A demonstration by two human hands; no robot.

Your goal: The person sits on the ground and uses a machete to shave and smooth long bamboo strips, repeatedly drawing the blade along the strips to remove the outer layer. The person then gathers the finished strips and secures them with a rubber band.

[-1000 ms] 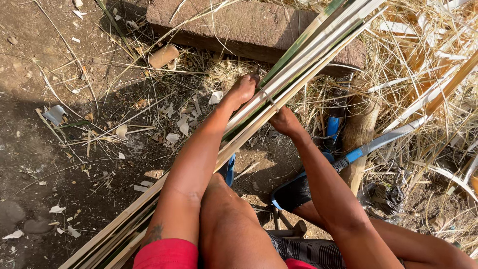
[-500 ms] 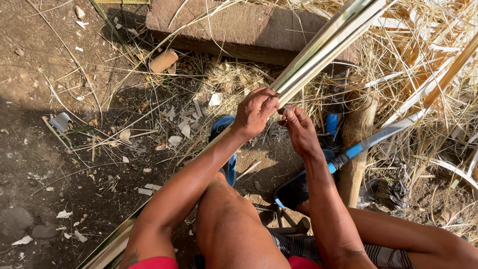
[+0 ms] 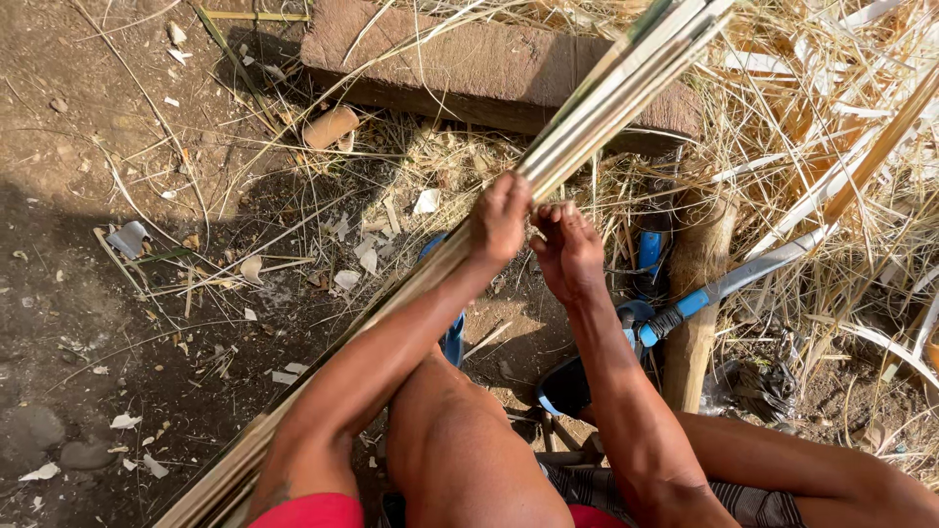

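Left hand (image 3: pixel 501 217) closed around a bundle of long split cane strips (image 3: pixel 597 122), fingers wrapped over the top of the bundle at frame centre; right hand (image 3: pixel 569 252) just beside it, fingers curled and pinching at the strips from the lower side — exactly which strip it grips cannot be told, the fingertips are bunched against the left hand. The bundle runs diagonally from lower left of the frame, along the left forearm, up to the upper right edge, lifted off the ground at the hands. Judging progress: the strips are already split and gathered into one flat-sided bundle, and the hands look to be aligning or sorting them at mid-length; no tie or binding shows anywhere on the bundle, so it reads as mid-way, gathered but loose. The person sits with bare knees below the hands, red cloth at the bottom edge. Right of the hands a blue-handled cutting tool (image 3: pixel 729 284) lies with its blade toward the upper right, resting against an upright wooden post (image 3: pixel 696 293) — not in hand. A blue sandal (image 3: pixel 452 337) shows partly under the left forearm. Upper centre, a weathered wooden block (image 3: pixel 460 68) lies on the dirt; dry straw (image 3: pixel 831 127) heaps fill the right side; pale shavings and chips (image 3: pixel 347 279) scatter over the bare ground (image 3: pixel 78 323) at left.
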